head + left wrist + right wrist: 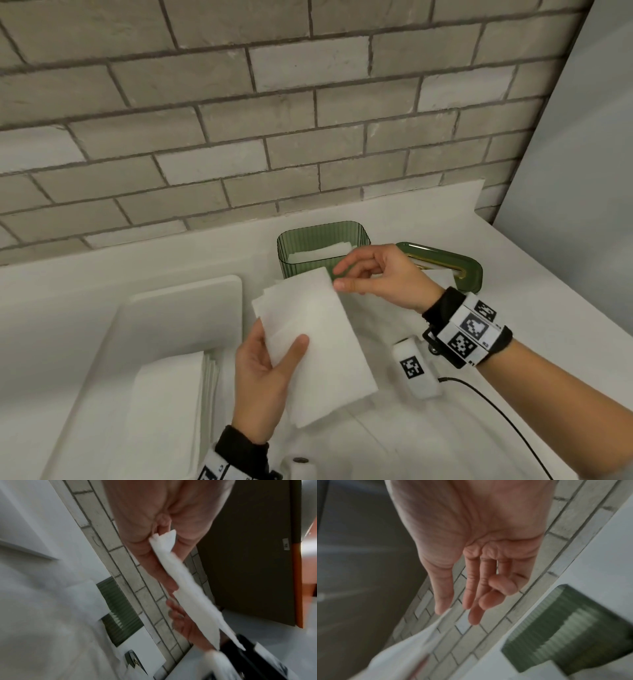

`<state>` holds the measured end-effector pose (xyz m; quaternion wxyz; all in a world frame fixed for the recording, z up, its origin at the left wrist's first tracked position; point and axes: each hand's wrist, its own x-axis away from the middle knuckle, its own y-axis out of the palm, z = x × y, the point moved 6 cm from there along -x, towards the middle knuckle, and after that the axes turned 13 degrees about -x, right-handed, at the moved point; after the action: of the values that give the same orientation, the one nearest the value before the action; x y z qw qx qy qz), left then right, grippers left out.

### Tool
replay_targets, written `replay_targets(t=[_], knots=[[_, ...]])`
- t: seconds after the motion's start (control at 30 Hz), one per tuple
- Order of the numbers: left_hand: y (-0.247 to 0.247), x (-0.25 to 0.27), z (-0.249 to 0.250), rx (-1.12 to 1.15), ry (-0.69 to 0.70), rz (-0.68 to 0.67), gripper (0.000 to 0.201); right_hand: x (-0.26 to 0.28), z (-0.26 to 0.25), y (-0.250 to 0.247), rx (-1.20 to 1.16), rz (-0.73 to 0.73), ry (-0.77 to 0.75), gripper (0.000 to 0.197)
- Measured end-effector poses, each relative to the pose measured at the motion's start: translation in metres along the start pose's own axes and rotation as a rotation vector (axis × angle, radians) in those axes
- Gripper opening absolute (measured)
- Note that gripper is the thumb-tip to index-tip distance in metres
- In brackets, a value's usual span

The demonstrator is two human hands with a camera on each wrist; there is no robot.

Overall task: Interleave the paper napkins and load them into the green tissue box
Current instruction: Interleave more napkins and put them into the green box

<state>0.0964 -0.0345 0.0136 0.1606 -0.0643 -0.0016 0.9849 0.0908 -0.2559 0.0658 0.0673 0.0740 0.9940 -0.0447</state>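
Note:
My left hand (265, 368) holds a stack of white paper napkins (318, 346) above the counter, thumb on top and fingers underneath. In the left wrist view the napkins (185, 588) show edge-on in that hand (150, 555). My right hand (339, 277) hovers at the stack's far right corner, its fingers loosely spread. In the right wrist view its thumb (441, 605) just meets the napkin edge (402, 649) and nothing is gripped. The ribbed green tissue box (356, 236) stands open behind the hands, with napkins (322, 254) lying inside.
The box's green lid (455, 265) lies to its right on the white counter (513, 274). A white tray (113, 342) at the left holds another napkin stack (168, 397). A white tagged device (416, 368) with a black cable sits near my right wrist. A brick wall (274, 120) backs the counter.

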Motion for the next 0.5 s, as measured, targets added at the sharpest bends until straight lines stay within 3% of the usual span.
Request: replay_targets(t=[0.1, 0.17, 0.23, 0.3, 0.4, 0.5], knots=[[-0.024, -0.004, -0.005, -0.012, -0.012, 0.107, 0.043, 0.01, 0.03, -0.016, 0.383, -0.056, 0.07, 0.021], [-0.037, -0.005, -0.001, -0.019, 0.027, 0.155, 0.066, 0.024, 0.058, -0.019, 0.629, -0.211, 0.258, 0.028], [-0.045, -0.004, 0.001, -0.002, 0.055, 0.167, 0.09, 0.041, 0.082, -0.02, 0.753, -0.326, 0.456, 0.048], [-0.047, -0.004, 0.001, 0.008, 0.06, 0.159, 0.099, 0.052, 0.096, -0.019, 0.814, -0.335, 0.537, 0.07], [-0.043, -0.001, 0.0, -0.09, 0.094, 0.14, 0.084, 0.054, 0.106, -0.015, 0.96, -0.287, 0.508, 0.09], [-0.036, 0.0, -0.003, -0.183, 0.086, 0.097, 0.051, 0.049, 0.105, -0.015, 1.027, -0.23, 0.505, 0.085]])
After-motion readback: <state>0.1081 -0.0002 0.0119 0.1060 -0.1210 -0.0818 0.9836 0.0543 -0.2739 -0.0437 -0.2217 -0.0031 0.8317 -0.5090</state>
